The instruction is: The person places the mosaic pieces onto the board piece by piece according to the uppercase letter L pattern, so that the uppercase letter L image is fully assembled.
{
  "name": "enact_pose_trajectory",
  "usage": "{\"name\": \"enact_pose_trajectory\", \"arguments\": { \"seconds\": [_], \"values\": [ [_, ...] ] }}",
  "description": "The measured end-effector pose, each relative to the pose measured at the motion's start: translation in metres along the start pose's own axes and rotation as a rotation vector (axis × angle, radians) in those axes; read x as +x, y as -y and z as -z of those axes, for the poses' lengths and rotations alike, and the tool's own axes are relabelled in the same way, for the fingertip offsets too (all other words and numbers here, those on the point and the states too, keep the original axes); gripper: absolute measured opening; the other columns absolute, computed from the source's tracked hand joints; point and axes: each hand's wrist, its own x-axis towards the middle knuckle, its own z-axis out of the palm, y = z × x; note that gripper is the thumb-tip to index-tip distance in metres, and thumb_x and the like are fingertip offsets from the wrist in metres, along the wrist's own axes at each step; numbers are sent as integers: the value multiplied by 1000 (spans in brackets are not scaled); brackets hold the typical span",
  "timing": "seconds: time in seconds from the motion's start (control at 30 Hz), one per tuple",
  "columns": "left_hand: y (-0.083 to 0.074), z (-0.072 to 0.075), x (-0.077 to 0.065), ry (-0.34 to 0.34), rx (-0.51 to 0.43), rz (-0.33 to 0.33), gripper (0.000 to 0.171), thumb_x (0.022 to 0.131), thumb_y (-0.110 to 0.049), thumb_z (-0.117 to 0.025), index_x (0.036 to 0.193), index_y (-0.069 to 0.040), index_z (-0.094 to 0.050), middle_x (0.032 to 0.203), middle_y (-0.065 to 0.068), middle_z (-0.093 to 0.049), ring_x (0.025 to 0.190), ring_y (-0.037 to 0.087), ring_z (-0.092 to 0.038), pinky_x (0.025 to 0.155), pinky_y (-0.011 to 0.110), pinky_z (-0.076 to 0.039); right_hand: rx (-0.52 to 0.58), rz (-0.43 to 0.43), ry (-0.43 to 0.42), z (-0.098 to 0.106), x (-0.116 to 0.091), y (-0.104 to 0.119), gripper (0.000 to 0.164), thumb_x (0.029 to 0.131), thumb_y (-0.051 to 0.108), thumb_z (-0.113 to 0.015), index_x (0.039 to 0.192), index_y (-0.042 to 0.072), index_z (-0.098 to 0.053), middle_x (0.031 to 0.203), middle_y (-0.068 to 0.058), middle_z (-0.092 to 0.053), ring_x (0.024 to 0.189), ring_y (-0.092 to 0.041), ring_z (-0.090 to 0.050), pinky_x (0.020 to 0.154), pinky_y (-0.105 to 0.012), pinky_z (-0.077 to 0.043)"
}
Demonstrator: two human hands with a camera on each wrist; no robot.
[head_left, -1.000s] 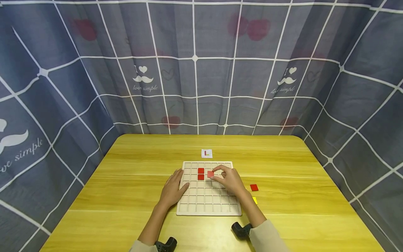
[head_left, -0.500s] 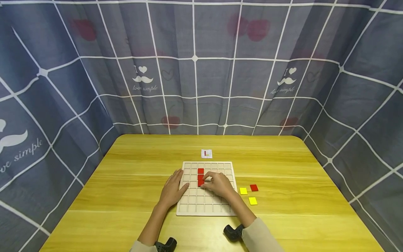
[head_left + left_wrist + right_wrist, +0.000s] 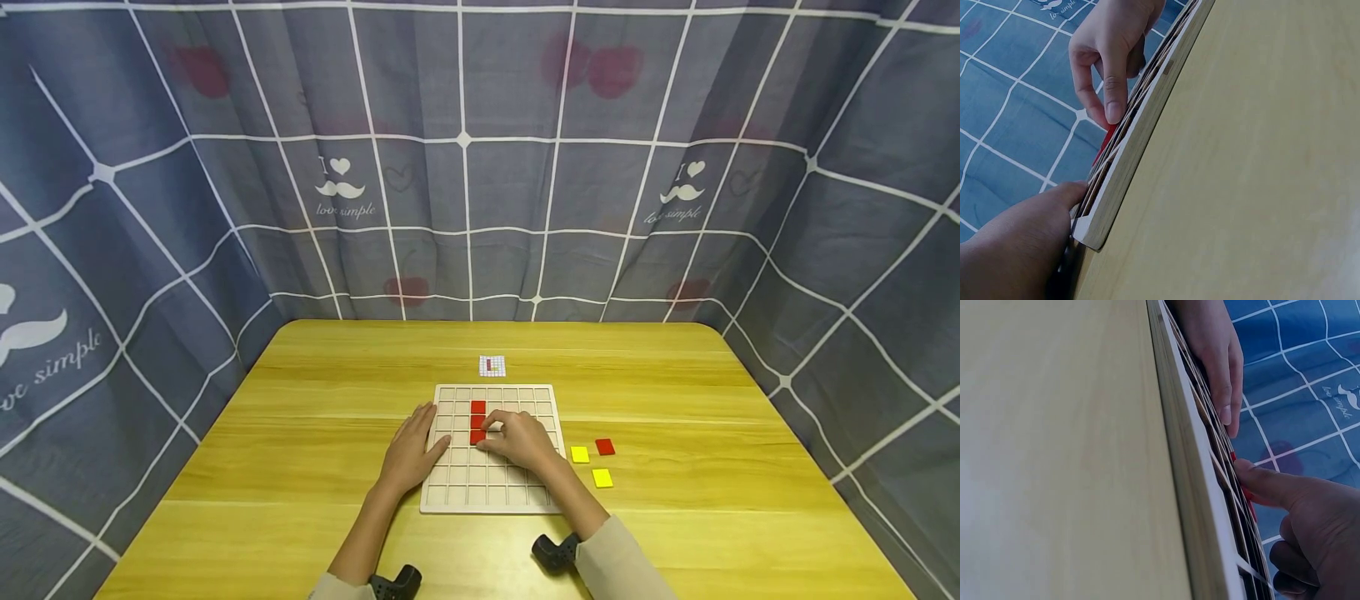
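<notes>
A pale wooden grid board (image 3: pixel 465 492) lies on the table, and three red square tiles (image 3: pixel 477 407) form a column in its cells. My right hand (image 3: pixel 520 439) is over the board, thumb and index finger pinching the lowest red tile (image 3: pixel 477 437) of that column. In the right wrist view, my right thumb (image 3: pixel 1266 481) is right at the red edge. My left hand (image 3: pixel 408 450) rests on the board's left side with fingers straight and the thumb over the rim. A small card (image 3: pixel 492 366) with a printed grid and coloured pattern lies behind the board.
To the right of the board, two yellow tiles (image 3: pixel 580 455) and another red tile (image 3: pixel 605 447) lie on the wooden table (image 3: pixel 705 500). A dark blue checked curtain (image 3: pixel 420 192) surrounds the table's back and sides. Black wrist devices (image 3: pixel 553 552) are worn on both arms.
My right hand has moved left and down with a red tile, bringing it to the cell below the other two. It has stayed there since half a second ago. My left hand has not moved.
</notes>
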Motion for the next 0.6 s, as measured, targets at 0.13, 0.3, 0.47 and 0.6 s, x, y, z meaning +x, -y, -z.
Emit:
{"name": "enact_pose_trajectory", "arguments": {
  "seconds": [0.13, 0.3, 0.47, 0.6],
  "values": [
    [0, -1, 0, -13, 5, -14, 65, 91, -34, -56, 139, 3, -36, 144, 19, -34, 134, 34, -27, 111, 46, -19, 21, 7, -4, 2, -2, -3, 33, 74, 44, -74, 98, 23, -67, 46, 15, -36, 45, -2, -27, 40, -19, -29],
    [1, -2, 0, -10, 3, -16, 65, 91, -36, -56, 140, 3, -35, 144, 18, -33, 134, 33, -26, 111, 46, -19, 126, -19, -21, 13, -8, -11, 31, 75, 39, -75, 100, 22, -67, 44, 14, -21, 42, -3, -16, 38, -20, -17],
    [1, -1, 0, -8, -2, -13, 65, 92, -37, -55, 140, 3, -35, 145, 18, -33, 135, 32, -25, 111, 45, -18, 240, -52, -37, 36, -19, -31, 32, 77, 34, -75, 103, 19, -66, 46, 12, -17, 43, -4, -14, 40, -19, -18],
    [1, -2, 1, -10, 0, -10, 65, 91, -36, -55, 140, 3, -35, 145, 18, -33, 135, 32, -25, 111, 45, -18, 292, -93, -59, 57, -33, -55, 36, 78, 33, -74, 107, 14, -66, 45, 10, -19, 40, -5, -14, 38, -17, -17]
  ]
}}
